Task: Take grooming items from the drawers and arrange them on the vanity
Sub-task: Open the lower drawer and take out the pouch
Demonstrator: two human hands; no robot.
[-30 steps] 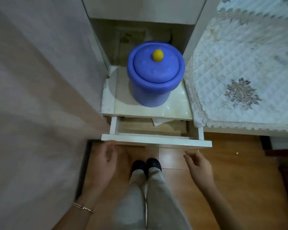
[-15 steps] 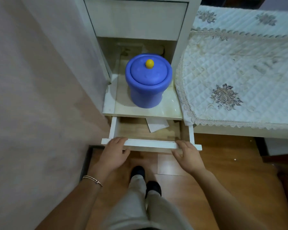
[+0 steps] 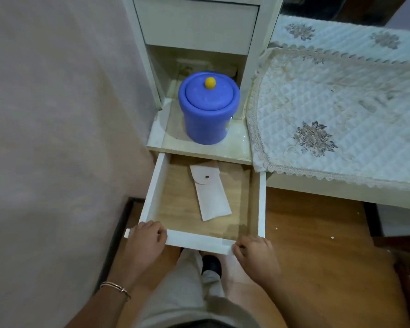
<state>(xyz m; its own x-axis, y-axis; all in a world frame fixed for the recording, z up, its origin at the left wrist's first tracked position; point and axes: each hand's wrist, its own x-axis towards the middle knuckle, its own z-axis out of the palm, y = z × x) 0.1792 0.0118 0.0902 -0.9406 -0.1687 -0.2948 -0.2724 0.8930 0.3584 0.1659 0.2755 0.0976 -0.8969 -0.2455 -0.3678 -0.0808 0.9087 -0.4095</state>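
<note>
Drawer [image 3: 206, 242] came out much farther than 0.5 s earlier, exposing 1 white snap pouch [image 3: 210, 192] lying flat on its floor. My left hand [image 3: 145, 245] and right hand [image 3: 253, 254] curled over the front rim. Judgement: pouch now reachable; vanity tabletop [image 3: 234, 147] holds only the blue lidded canister [image 3: 208, 107].

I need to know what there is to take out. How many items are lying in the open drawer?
1: a white snap-flap pouch lies on the floor of the open drawer, near the middle, angled. The rear part under the shelf is hidden, so more may be there.
</note>
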